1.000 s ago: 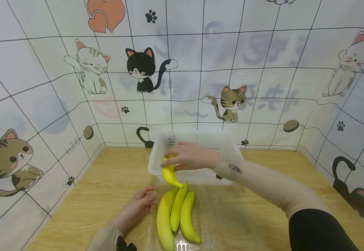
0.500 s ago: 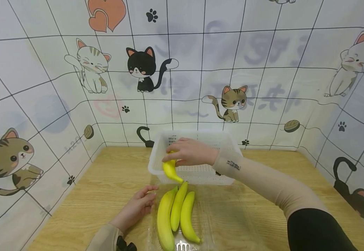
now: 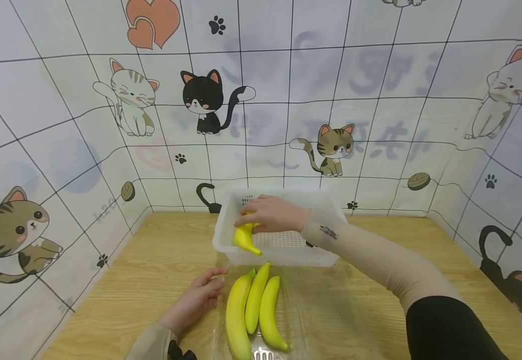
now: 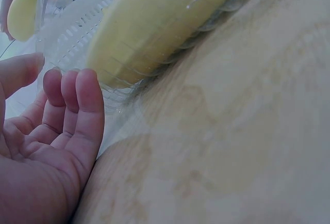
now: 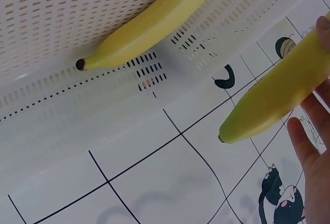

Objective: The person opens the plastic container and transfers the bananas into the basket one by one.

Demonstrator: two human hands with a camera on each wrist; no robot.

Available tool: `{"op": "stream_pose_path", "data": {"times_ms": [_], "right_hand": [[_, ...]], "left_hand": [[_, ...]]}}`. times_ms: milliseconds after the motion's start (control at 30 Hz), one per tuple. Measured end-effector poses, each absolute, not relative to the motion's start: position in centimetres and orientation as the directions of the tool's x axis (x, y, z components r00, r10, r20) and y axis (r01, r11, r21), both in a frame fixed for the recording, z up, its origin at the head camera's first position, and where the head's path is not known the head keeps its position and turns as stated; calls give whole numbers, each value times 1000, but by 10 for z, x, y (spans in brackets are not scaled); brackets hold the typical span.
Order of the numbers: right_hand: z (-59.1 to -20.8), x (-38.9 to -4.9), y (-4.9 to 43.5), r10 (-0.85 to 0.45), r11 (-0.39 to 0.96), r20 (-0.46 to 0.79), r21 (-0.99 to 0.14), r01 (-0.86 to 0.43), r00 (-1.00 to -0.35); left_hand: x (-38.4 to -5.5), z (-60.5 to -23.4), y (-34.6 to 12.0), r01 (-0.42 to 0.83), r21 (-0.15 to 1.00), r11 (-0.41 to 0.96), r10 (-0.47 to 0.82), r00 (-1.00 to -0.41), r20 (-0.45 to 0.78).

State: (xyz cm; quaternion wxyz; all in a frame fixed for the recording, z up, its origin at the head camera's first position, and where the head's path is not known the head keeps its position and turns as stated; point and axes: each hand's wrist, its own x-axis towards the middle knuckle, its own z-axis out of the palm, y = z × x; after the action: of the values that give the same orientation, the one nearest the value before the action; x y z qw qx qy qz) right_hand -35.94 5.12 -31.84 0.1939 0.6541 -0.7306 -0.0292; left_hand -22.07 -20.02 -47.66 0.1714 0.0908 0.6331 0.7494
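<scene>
My right hand (image 3: pixel 272 214) grips a yellow banana (image 3: pixel 244 239) near one end, over the front left of a white perforated basket (image 3: pixel 283 257). The right wrist view shows its greenish tip (image 5: pixel 229 131) pointing away from the fingers, and a second banana (image 5: pixel 149 25) lying inside the basket. Three bananas (image 3: pixel 270 312) lie side by side in a clear plastic box (image 3: pixel 258 344) in front of the basket. Beside that box's left wall, my left hand (image 3: pixel 195 300) rests on its edge, fingers loosely bent and holding nothing; the left wrist view shows its fingertips (image 4: pixel 88 87) close by the plastic.
The wooden tabletop (image 3: pixel 139 280) extends on both sides of the box and basket. A clear plastic lid (image 3: pixel 333 310) lies flat to the right of the bananas. Behind the basket rises a wall covering (image 3: pixel 270 120) printed with cats and grid lines.
My right hand has drawn the banana slightly up and back, away from the three bananas and further over the basket. My left hand has stayed where it was.
</scene>
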Motion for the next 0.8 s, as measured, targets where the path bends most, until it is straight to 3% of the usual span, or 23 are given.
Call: {"op": "stream_pose_path", "data": {"times_ms": [533, 800], "right_hand": [[-323, -371, 48, -967, 223, 185, 265, -938, -178], [-324, -372, 47, -968, 232, 154, 256, -938, -197]], "left_hand": [[-221, -477, -200, -133, 984, -122, 379, -922, -78], [-220, -476, -200, -133, 982, -136, 385, -920, -71]]}}
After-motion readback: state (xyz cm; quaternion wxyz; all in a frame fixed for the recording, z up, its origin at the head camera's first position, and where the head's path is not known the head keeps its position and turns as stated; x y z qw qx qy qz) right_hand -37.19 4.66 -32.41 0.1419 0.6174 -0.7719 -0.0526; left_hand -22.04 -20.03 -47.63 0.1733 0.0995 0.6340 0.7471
